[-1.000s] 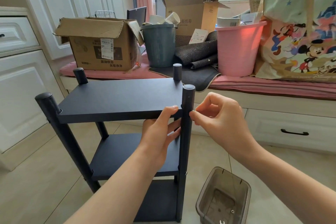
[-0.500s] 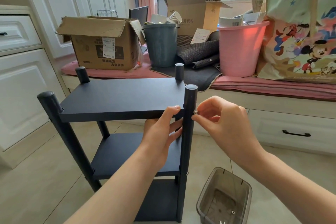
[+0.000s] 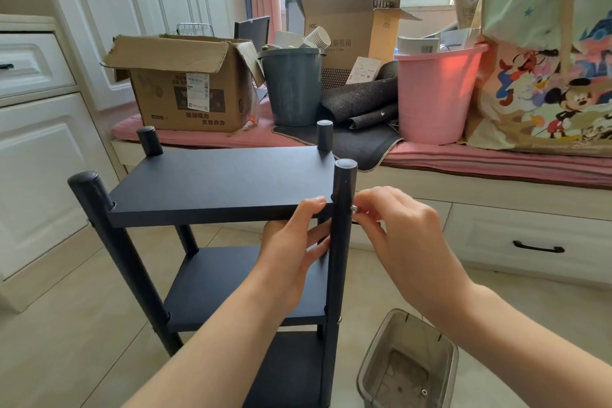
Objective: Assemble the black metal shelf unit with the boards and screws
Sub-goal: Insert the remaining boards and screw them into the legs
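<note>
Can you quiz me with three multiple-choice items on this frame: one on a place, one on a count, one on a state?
1. Where is the screw?
A. in the clear bin
B. at the front right post, level with the top board
C. on the floor

2. How many boards does the shelf unit show?
A. two
B. three
C. five

3. What is the left hand doing?
A. hanging idle
B. gripping the top board's corner
C. reaching into the bin

Answers: 1 B, the right hand pinches it against the front right post. 2 B, the top board and two lower ones. 3 B, thumb above, fingers below.
</note>
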Motion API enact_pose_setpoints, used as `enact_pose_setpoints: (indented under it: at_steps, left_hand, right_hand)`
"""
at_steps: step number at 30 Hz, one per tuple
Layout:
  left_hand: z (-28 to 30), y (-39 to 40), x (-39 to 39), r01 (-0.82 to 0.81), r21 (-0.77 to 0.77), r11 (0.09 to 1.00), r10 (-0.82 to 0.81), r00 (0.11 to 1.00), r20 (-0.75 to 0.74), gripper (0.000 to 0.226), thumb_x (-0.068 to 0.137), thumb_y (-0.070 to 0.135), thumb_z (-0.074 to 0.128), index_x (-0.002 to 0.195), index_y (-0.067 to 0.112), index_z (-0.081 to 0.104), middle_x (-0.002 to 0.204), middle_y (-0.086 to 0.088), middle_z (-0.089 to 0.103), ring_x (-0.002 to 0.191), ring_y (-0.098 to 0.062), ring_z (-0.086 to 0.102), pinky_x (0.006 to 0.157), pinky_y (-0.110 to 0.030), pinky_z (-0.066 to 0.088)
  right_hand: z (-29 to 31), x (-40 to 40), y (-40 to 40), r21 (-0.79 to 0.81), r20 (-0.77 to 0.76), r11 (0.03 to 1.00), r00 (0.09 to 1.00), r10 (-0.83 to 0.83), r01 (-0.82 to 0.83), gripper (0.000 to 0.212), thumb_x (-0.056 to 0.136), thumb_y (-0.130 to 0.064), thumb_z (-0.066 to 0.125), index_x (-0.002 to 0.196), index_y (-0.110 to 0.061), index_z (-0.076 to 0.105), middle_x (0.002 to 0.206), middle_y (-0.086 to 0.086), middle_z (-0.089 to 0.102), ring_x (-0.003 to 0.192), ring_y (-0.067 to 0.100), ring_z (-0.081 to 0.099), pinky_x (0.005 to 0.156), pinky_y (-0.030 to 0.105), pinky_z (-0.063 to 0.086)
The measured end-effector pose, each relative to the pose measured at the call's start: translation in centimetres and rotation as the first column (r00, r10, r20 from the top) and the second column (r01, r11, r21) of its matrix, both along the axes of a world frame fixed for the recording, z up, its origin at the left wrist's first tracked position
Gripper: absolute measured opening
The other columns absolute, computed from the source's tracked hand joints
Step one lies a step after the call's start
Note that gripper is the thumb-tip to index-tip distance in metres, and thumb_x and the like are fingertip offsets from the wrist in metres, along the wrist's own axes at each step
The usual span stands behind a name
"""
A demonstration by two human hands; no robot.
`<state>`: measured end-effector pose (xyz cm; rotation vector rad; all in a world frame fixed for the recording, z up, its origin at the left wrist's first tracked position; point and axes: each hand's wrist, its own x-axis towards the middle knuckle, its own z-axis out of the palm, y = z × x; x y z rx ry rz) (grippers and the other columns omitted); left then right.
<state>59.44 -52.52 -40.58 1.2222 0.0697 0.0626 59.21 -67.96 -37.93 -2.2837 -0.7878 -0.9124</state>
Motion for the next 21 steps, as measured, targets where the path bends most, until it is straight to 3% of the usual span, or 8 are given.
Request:
enact_pose_setpoints:
  at_steps: [9,14,18,21]
  left_hand:
    - [-0.04,-0.06,0.05,-0.003,-0.012,1.000,0.003,1.000,0.011,0.034,0.089,0.039,0.065,0.111,0.015,0.068,0.107,-0.001,0.077,0.103,-0.019,0.073,0.091,-0.038,0.054]
    - [-0.20,0.26,0.11,0.030,-0.010,1.000,-0.030,0.999,0.015,0.027,0.094,0.037,0.062,0.110,0.015,0.067,0.110,-0.001,0.076,0.107,-0.020,0.072,0.097,-0.041,0.052]
    - [-0.09,-0.06,0.12,-0.005,-0.044,0.999,0.004,1.000,-0.021,0.030,0.090,0.038,0.066,0.111,0.017,0.068,0.106,0.001,0.077,0.102,-0.018,0.073,0.091,-0.037,0.054]
    - [0.02,-0.21,0.07,-0.014,-0.058,0.998,0.013,1.000,-0.025,0.047,0.078,0.046,0.069,0.116,0.018,0.067,0.107,0.001,0.077,0.103,-0.018,0.073,0.088,-0.034,0.054]
  right_hand:
    - [-0.22,0.12,0.25,0.091,-0.048,0.996,0.999,-0.002,0.006,0.009,0.085,-0.002,0.073,0.093,-0.006,0.072,0.082,0.003,0.072,0.071,0.016,0.067,0.077,0.013,0.046]
    - [-0.35,0.20,0.07,0.278,-0.267,0.960,0.963,0.033,0.044,0.010,0.088,-0.022,0.071,0.094,-0.015,0.073,0.078,-0.007,0.071,0.071,0.004,0.067,0.072,0.017,0.053]
    - [-0.34,0.13,0.38,0.262,-0.211,0.964,0.977,0.012,0.045,0.007,0.088,-0.013,0.072,0.095,-0.013,0.071,0.080,-0.005,0.070,0.073,0.003,0.065,0.073,0.011,0.050]
    - [-0.37,0.08,0.57,0.224,-0.166,0.974,0.986,0.000,0.038,0.011,0.087,-0.004,0.072,0.096,-0.010,0.070,0.083,-0.002,0.070,0.073,0.008,0.063,0.075,0.010,0.049]
